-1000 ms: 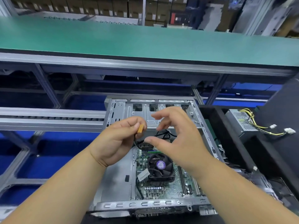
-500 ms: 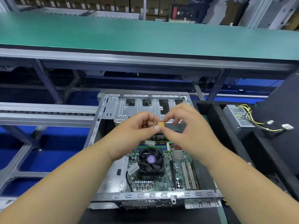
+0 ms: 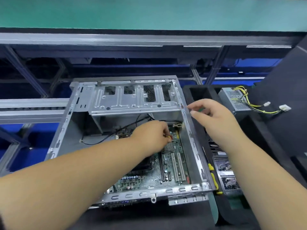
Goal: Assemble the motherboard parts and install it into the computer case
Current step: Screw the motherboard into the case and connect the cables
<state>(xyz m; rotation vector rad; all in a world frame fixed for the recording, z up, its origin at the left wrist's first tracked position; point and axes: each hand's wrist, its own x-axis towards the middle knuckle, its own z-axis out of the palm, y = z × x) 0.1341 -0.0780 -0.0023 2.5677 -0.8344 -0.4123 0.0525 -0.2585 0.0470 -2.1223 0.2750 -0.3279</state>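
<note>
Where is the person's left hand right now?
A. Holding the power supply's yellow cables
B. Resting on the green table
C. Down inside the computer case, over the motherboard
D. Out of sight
C: the left hand reaches into the open computer case, pinching a small connector just above the motherboard.

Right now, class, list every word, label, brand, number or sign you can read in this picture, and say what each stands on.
None can be read.
Green motherboard in the grey metal computer case: its printing is too small and blurred.
Grey perforated power supply box with yellow cables: no legible label.
Small orange connector pinched by the left hand: no visible marking.
</note>
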